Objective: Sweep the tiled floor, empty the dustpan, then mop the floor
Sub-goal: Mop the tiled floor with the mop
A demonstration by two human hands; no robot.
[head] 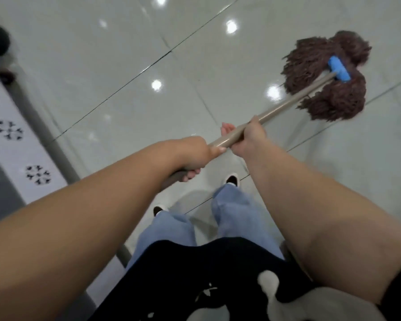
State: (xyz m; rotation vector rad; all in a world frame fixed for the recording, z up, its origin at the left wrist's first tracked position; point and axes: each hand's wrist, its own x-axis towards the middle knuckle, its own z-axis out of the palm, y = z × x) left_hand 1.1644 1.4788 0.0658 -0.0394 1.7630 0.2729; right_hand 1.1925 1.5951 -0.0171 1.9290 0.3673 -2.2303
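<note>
Mop (328, 75) strands, brown and shaggy like thick yarn, are spread in a ragged clump on the floor (102, 66) at the upper right of the frame. A flat blue plastic clamp (338, 68) is seated across the top of the clump, and a smooth, round, beige handle (285, 107) is run from it diagonally down toward the centre. The handle is gripped by both hands. The right hand (248, 141), higher on the shaft, is wrapped around it with the fingers curled under and fingertips showing at the far side. The left hand (195, 154), just below and nearly touching the right, is closed around the handle's lower end with the thumb laid along the shaft. Both forearms are bare. The floor is made of large, glossy, pale tiles, crossed by thin dark grout lines and dotted with round reflections of ceiling lights. Light blue denim trousers (229, 209) and dark shoes with white edges (232, 180) are seen at the lower centre, below a black garment with white patches (206, 274). At the left edge, a white panel printed with black snowflake-like motifs (21, 144) is bordered by a grey strip.
</note>
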